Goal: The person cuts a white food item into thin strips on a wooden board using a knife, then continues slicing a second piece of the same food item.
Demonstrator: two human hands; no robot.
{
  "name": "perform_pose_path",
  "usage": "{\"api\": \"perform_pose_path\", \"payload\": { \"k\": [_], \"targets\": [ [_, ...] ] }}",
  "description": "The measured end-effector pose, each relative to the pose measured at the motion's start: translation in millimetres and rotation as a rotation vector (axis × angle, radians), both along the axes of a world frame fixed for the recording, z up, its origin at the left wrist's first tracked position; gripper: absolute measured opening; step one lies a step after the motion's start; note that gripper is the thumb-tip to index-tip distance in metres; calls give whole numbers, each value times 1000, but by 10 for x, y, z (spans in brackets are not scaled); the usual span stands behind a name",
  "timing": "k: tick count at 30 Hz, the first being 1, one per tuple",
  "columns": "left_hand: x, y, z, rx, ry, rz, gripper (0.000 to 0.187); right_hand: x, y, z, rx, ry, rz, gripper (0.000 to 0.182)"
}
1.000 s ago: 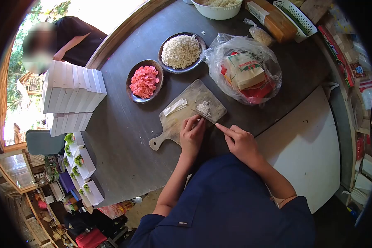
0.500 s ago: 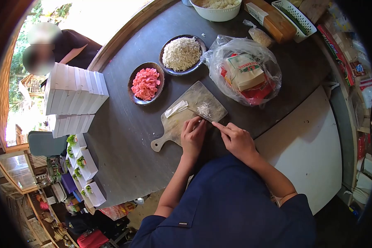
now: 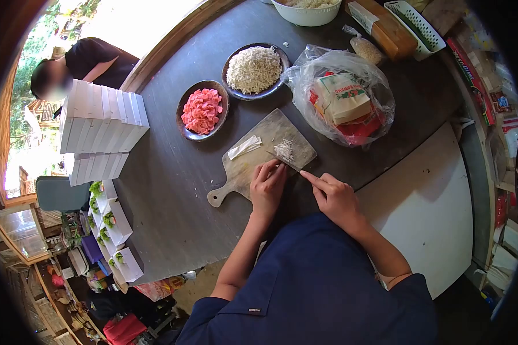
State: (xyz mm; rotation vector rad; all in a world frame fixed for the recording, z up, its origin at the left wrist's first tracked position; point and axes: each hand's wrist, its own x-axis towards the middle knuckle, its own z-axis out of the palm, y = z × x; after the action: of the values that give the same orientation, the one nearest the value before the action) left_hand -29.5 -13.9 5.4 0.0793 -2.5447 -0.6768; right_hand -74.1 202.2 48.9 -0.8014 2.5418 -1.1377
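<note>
A wooden cutting board (image 3: pixel 240 172) with a handle lies in front of me. On it are a few flat white strips (image 3: pixel 244 147) and a small heap of thin white shreds (image 3: pixel 284 150). My right hand (image 3: pixel 335 195) is closed round a knife (image 3: pixel 286 161), its index finger stretched along the back; the blade reaches over the board beside the shreds. Close to the blade, my left hand (image 3: pixel 267 183) rests at the board's near edge with curled fingers. Whatever it pinches is hidden beneath the fingertips.
Beyond the board stand a bowl of pink slices (image 3: pixel 202 111) and a bowl of white shreds (image 3: pixel 254 69). A clear plastic bag (image 3: pixel 380 92) with packets lies to the right. Stacked white boxes (image 3: pixel 103 118) and open boxes with greens (image 3: pixel 120 224) line the left. Another person (image 3: pixel 95 57) is behind the stack.
The view has shifted slightly. Both hands keep nearly the same place at the board, the knife lying at a slightly different angle. The other person's head has moved a little.
</note>
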Motion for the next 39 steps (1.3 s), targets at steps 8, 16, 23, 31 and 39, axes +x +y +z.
{"api": "perform_pose_path", "payload": {
  "k": [8,16,23,31,39],
  "targets": [
    [2,6,29,-18,-4,1,23,-44,-8,16,29,4,18,48],
    [24,-30,-30,-10,-19,-18,24,-99,-167,-62,-16,42,13,48],
    [5,-3,-15,-2,9,0,22,-82,-80,40,-43,24,-5,48],
    [5,-5,-9,19,14,3,22,-46,-29,-2,-8,-6,10,47],
    [4,-9,4,-4,8,-7,23,-102,-13,-13,-7,9,29,46]
  ]
}}
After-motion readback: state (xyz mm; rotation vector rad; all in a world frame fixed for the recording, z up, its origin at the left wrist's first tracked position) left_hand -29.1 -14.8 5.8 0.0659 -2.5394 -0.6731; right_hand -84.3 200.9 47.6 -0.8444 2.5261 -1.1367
